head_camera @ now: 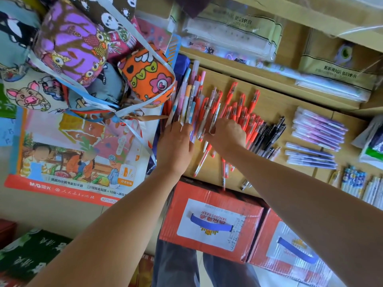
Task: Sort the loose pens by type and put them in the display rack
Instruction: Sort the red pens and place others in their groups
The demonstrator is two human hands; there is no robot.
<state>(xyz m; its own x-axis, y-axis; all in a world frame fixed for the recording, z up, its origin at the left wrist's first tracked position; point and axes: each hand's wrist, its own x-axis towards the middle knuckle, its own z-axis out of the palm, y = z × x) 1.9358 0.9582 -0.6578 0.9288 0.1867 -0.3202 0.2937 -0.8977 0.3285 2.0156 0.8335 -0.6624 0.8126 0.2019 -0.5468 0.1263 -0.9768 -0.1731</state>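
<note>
Downward, the head view takes in a pale wooden desk [273,104] spread with loose pens. The left hand [176,146] lies flat with straight fingers, pressing on a bunch of pastel pink, blue and white pens [187,100] at the desk's left edge. The right hand [227,134], just beside it, has its fingers curled down and pinches a pale-barrelled pen with red ends [214,117] at the near side of the heap; whether it grips more than one I cannot tell.

A fanned heap of red plastic pens [238,112] fills the middle of the desk, and a few stray red pens [202,160] lie toward the front edge. A cluster of black pens [269,135] touches the heap's right side. Rows of purple pens [319,129] lie farther right, apart from the black ones, and blue-and-white pens [352,181] sit at the front right corner.

Below the front edge stand two red cardboard boxes with blue handles [209,220]. An orange patterned fabric pouch [149,77] hangs over the left edge beside the pastel bunch.
</note>
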